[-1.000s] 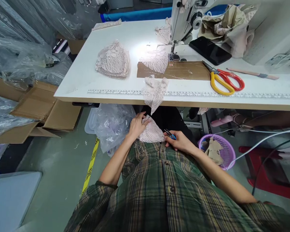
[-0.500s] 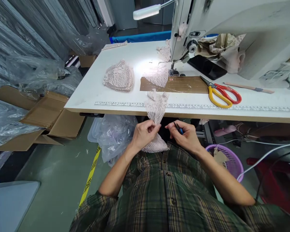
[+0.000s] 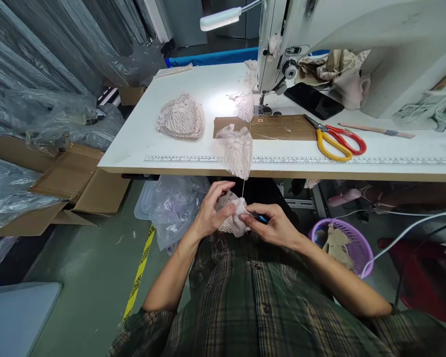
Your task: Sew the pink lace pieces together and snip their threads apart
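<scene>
Below the table's front edge, my left hand (image 3: 214,212) is closed on a bunched pale pink lace piece (image 3: 238,218), its fingers curved round the left side. My right hand (image 3: 275,225) pinches at the right side of the same lace. It also holds a small blue-and-black tool (image 3: 260,218), apparently thread snips, mostly hidden by the fingers. A thin thread runs up from this lace to another lace piece (image 3: 238,151) hanging over the table edge. Farther back, more lace (image 3: 244,105) lies by the presser foot of the sewing machine (image 3: 269,91).
A stack of lace pieces (image 3: 181,116) sits left on the white table (image 3: 130,144). Brown cardboard (image 3: 282,129), scissors (image 3: 338,141) and a black phone (image 3: 314,100) lie to the right. Below are a purple basket (image 3: 362,248), a plastic bag (image 3: 180,208) and an open carton (image 3: 78,173).
My hands have come together on the lower lace, which is now bunched between them. The upper lace has left my left fingers and hangs at the table edge, a thread showing below it.
</scene>
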Demonstrator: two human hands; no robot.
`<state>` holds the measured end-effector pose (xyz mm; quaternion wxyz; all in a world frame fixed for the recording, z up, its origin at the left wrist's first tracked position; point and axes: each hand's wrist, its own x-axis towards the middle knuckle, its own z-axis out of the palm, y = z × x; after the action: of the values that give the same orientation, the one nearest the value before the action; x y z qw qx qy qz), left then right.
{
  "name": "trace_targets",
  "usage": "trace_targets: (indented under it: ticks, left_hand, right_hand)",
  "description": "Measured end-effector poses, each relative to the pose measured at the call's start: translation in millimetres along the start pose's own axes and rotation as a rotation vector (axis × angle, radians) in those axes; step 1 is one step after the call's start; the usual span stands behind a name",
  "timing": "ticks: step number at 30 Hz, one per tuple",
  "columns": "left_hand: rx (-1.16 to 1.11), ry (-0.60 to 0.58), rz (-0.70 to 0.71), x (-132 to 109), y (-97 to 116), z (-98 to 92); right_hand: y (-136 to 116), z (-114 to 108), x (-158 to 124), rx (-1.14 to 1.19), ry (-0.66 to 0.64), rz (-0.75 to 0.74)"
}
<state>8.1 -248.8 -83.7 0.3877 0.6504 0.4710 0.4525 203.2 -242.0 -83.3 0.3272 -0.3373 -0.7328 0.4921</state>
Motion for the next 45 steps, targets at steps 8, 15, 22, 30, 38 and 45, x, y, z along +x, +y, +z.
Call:
trace_targets:
  ticks: [8,15,22,30,38,45]
  left_hand:
    - [-0.540,-0.177,-0.287,-8,-4,7.3]
    - [-0.396,-0.036,-0.490,-21,-3,-1.5]
    - [-0.363,-0.015,-0.490,-20,-1,-2.1]
    - [-0.381,-0.036,-0.527,-17,3,-5.1]
    - [-0.311,-0.112,-0.554,-17,6,-6.8]
    - [-0.273,-0.101,-0.489,-15,-8,-1.8]
  right_hand:
    - [-2,-11,-3,0.055,-0.114,0.050]
    - [18,-23,25,-0.056,-0.047,0.186]
    - [15,-14,44,-0.145,0.000,0.086]
    - [17,-5,17,-0.091,-0.164,0.162]
    - [18,4,27,-0.201,-0.147,0.056]
    - [39,19,8,0.071,-0.147,0.107]
